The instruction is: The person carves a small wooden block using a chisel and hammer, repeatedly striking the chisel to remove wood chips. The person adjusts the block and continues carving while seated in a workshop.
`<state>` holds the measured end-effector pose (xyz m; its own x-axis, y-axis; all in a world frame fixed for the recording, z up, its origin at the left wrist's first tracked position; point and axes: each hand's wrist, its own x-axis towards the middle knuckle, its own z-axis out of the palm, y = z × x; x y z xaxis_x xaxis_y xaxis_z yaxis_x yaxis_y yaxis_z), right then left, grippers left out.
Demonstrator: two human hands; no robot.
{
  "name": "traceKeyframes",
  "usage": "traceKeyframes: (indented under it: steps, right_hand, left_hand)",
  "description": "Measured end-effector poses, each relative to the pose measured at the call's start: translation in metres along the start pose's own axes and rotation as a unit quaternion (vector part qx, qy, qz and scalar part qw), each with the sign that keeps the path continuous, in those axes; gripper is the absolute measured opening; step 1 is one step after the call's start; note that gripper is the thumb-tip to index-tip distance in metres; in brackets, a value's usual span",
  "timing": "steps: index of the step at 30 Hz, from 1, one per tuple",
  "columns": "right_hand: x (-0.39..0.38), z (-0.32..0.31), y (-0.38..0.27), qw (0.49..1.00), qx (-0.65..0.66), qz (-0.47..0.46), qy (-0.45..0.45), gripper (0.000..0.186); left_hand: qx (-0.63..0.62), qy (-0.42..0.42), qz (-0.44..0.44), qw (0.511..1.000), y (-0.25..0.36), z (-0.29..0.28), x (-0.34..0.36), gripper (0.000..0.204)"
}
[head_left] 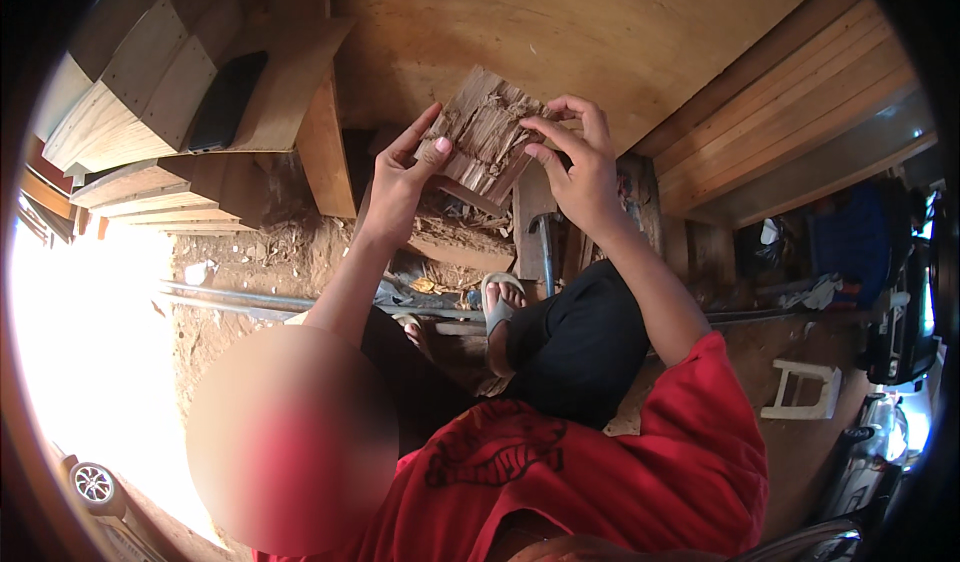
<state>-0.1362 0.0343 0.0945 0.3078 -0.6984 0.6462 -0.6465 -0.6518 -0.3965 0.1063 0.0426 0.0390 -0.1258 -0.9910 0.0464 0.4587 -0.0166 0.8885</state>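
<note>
Rough piece of wood (487,140), splintered and fibrous across its upper face, raised in front of me between my two hands. My left hand (398,177) is closed on its left edge, thumb on the face. My right hand (580,167) is half curled at the right edge, forefinger against the loose fibres; whether it grips any, I cannot tell. Below lies a hammer (548,267) with a blue handle, beside my sandalled foot (500,297). Beyond stands a plywood panel (620,17); at upper left, a dark phone (228,102) rests on a board (290,87).
</note>
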Motion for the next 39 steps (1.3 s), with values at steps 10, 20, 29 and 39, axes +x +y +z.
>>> traceKeyframes:
  steps: [10,20,29,39]
  right_hand:
    - [0.001,0.005,0.002,0.998,0.017,0.054,-0.042,0.034]
    - [0.0,0.003,-0.004,0.997,-0.008,0.05,-0.058,0.054]
    - [0.006,-0.008,0.022,0.845,0.362,0.338,-0.199,0.075]
    - [-0.013,-0.005,0.064,0.832,0.352,0.335,-0.268,0.066]
  left_hand:
    - [0.01,-0.001,0.041,0.999,-0.006,0.0,0.004,0.065]
    - [0.035,0.003,0.027,0.999,-0.001,-0.003,0.003,0.064]
    - [0.06,-0.012,0.057,0.996,-0.004,-0.016,0.006,0.06]
    - [0.131,-0.04,-0.045,0.99,-0.004,-0.004,-0.002,0.053]
